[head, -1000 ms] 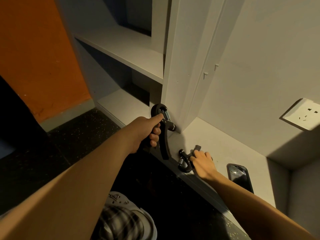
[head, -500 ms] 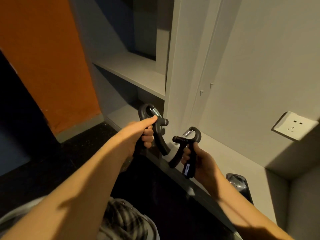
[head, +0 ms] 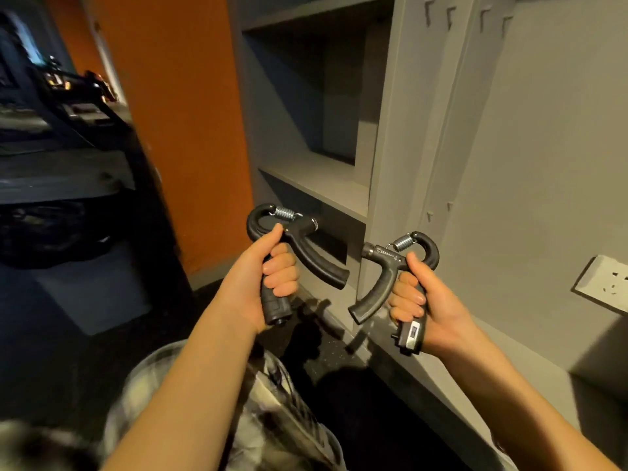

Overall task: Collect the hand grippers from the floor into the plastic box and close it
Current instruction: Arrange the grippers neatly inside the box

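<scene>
My left grip (head: 258,283) curls tight round one handle of a black hand gripper (head: 316,263), held up in the air. My right grip (head: 431,300) wraps one handle of a second hand gripper (head: 375,294) beside it, apart. Grey shelves (head: 323,178) stand close behind, an orange wall (head: 183,130) to the left and a wall socket (head: 605,283) to the right. Each gripper has a steel spring on top and its free curved handle points inward.

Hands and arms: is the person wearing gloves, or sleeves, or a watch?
No gloves: the left hand and right hand are bare. No sleeves show either; the left forearm and right forearm are uncovered right to the picture's edge. I can see no watch, ring or bracelet.
</scene>
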